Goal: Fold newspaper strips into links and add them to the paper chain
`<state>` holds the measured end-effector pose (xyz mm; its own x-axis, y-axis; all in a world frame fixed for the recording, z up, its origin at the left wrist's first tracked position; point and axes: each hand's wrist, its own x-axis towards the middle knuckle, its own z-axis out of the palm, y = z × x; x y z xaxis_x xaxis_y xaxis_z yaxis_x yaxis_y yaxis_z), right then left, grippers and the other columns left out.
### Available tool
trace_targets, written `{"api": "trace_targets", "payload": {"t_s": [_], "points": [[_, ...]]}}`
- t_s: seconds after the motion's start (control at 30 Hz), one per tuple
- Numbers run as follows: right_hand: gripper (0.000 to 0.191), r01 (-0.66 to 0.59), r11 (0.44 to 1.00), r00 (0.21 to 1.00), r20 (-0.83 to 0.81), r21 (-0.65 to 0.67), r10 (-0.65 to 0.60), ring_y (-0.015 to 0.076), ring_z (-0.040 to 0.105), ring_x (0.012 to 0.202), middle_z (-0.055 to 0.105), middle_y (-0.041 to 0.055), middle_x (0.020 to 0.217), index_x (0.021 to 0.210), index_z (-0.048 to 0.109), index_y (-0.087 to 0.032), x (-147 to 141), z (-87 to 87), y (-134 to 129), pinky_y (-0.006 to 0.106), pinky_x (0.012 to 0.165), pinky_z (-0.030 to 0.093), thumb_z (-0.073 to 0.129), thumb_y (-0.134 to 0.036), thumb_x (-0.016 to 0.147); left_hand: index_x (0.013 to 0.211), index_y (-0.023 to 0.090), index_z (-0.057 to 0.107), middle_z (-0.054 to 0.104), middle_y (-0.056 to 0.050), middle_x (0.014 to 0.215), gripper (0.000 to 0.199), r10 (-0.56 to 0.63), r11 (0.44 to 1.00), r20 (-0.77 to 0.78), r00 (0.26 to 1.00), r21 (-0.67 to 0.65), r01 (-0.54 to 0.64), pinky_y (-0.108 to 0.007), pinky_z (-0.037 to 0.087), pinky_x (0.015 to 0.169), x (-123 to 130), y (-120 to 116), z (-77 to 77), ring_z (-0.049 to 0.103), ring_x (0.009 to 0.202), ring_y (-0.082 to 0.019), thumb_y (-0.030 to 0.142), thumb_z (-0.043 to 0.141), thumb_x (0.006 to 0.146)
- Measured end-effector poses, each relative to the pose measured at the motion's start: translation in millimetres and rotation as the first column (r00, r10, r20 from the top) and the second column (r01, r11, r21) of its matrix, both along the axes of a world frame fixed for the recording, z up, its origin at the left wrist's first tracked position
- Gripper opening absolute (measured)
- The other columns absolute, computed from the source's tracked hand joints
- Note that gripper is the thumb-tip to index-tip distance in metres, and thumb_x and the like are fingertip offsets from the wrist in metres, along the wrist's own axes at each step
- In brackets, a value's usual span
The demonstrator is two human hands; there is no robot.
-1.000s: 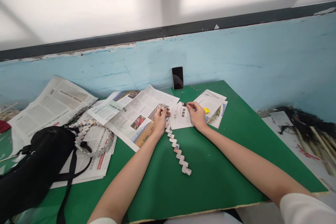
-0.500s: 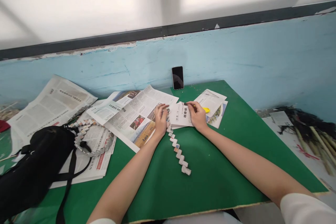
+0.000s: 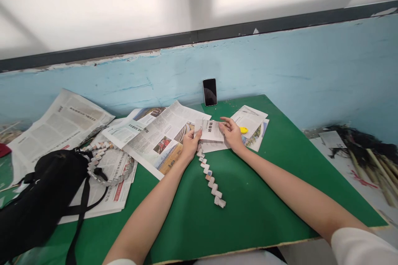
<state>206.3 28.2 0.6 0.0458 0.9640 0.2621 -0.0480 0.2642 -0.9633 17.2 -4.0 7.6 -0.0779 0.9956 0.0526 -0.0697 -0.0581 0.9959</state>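
Observation:
A small piece of newspaper (image 3: 209, 130) is held up between my hands over the green table. My left hand (image 3: 190, 145) pinches its left edge, thumb on top. My right hand (image 3: 231, 133) has its thumb at the right edge, with the index finger raised over it. Under this piece lies another printed sheet (image 3: 214, 146). A zigzag chain of folded paper (image 3: 210, 180) runs from beside my left hand toward the near table edge. Just right of my right hand, a yellow object (image 3: 244, 130) rests on paper.
A phone (image 3: 210, 92) leans upright against the blue wall. Newspaper sheets (image 3: 155, 140) spread left of my hands. A black bag (image 3: 46, 190) and a looped paper chain (image 3: 107, 180) lie further left. More papers (image 3: 250, 119) are at the right.
My left hand has shifted slightly down and closed on the paper's edge. The piece has lifted off the sheet beneath, and my right index finger has risen.

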Motion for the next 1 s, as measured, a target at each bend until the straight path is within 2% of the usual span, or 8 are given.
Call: {"api": "trace_targets", "payload": {"t_s": [0.07, 0.17, 0.27, 0.4, 0.53, 0.7, 0.83, 1.0], "points": [[0.043, -0.118, 0.991, 0.993, -0.026, -0.056, 0.117, 0.0229, 0.067, 0.076, 0.071, 0.0054, 0.086, 0.111, 0.063, -0.021, -0.7, 1.5, -1.4, 0.034, 0.067, 0.055, 0.07, -0.054, 0.084, 0.108, 0.014, 0.069, 0.055, 0.002, 0.059, 0.052, -0.012, 0.999, 0.112, 0.994, -0.052, 0.018, -0.022, 0.027, 0.033, -0.6, -0.4, 2.4, 0.036, 0.037, -0.007, 0.057, 0.074, 0.079], [0.036, -0.221, 0.97, 0.975, -0.044, -0.102, 0.218, 0.0187, 0.061, 0.059, 0.069, 0.0025, 0.076, 0.097, 0.064, -0.021, -1.3, 2.3, -3.8, 0.03, 0.052, 0.05, 0.07, -0.055, 0.084, 0.113, 0.016, 0.066, 0.06, 0.0, 0.065, 0.05, -0.032, 0.998, 0.201, 0.979, -0.051, 0.043, -0.02, 0.026, 0.032, -0.6, -0.6, 4.4, 0.043, 0.04, -0.009, 0.053, 0.075, 0.08], [0.029, -0.234, 0.968, 0.971, -0.063, -0.091, 0.229, 0.0147, 0.051, 0.048, 0.062, -0.0013, 0.066, 0.096, 0.064, -0.022, -0.1, 1.5, -4.4, 0.028, 0.045, 0.044, 0.068, -0.049, 0.086, 0.112, 0.02, 0.065, 0.067, -0.003, 0.08, 0.043, -0.016, 1.0, 0.257, 0.966, -0.015, 0.02, -0.02, 0.038, 0.038, -0.9, 1.8, 3.6, 0.056, 0.051, -0.011, 0.047, 0.074, 0.08], [0.016, -0.209, 0.977, 0.974, -0.104, -0.047, 0.203, 0.0143, 0.051, 0.051, 0.061, -0.0009, 0.068, 0.095, 0.066, -0.023, 3.9, -1.0, -3.2, 0.028, 0.048, 0.046, 0.063, -0.037, 0.087, 0.089, 0.02, 0.062, 0.065, -0.002, 0.084, 0.02, 0.011, 1.0, 0.273, 0.962, 0.009, -0.013, -0.02, 0.045, 0.047, -2.3, 5.6, -0.3, 0.061, 0.06, -0.011, 0.033, 0.07, 0.077], [0.022, -0.215, 0.976, 0.964, -0.167, -0.033, 0.207, 0.0161, 0.054, 0.056, 0.059, 0.0014, 0.07, 0.083, 0.067, -0.021, 5.7, -2.3, -2.9, 0.029, 0.05, 0.05, 0.054, -0.037, 0.091, 0.084, 0.02, 0.058, 0.062, -0.002, 0.08, 0.014, -0.011, 1.0, 0.211, 0.977, 0.002, 0.011, -0.019, 0.038, 0.042, -3.2, 4.1, -3.0, 0.059, 0.059, -0.013, 0.033, 0.062, 0.082], [0.029, -0.139, 0.989, 0.986, -0.098, -0.039, 0.135, 0.0173, 0.056, 0.061, 0.064, 0.0035, 0.082, 0.083, 0.065, -0.022, 1.6, 2.8, -4.9, 0.033, 0.054, 0.054, 0.063, -0.05, 0.088, 0.086, 0.02, 0.063, 0.057, -0.003, 0.072, 0.029, 0.012, 0.999, 0.021, 1.0, 0.051, -0.013, -0.024, 0.04, 0.046, -3.4, -0.3, -1.5, 0.054, 0.055, -0.014, 0.047, 0.053, 0.093], [0.035, -0.11, 0.993, 0.994, 0.022, -0.048, 0.111, 0.0176, 0.057, 0.056, 0.066, 0.0027, 0.081, 0.102, 0.063, -0.023, -2.2, 3.2, -4.8, 0.034, 0.054, 0.052, 0.069, -0.053, 0.084, 0.102, 0.022, 0.065, 0.058, -0.001, 0.071, 0.036, 0.031, 0.998, -0.094, 0.995, 0.055, -0.026, -0.028, 0.045, 0.055, -0.1, -0.5, 1.6, 0.056, 0.058, -0.016, 0.055, 0.059, 0.09], [0.046, -0.106, 0.994, 0.992, 0.062, -0.028, 0.107, 0.0189, 0.059, 0.057, 0.066, 0.0017, 0.078, 0.122, 0.056, -0.024, -2.9, -1.4, -2.2, 0.035, 0.056, 0.051, 0.064, -0.053, 0.087, 0.12, 0.023, 0.061, 0.064, -0.002, 0.075, 0.048, 0.027, 0.999, -0.124, 0.992, 0.049, -0.021, -0.031, 0.049, 0.063, 3.0, 2.7, -0.4, 0.062, 0.069, -0.02, 0.055, 0.068, 0.085]]}}
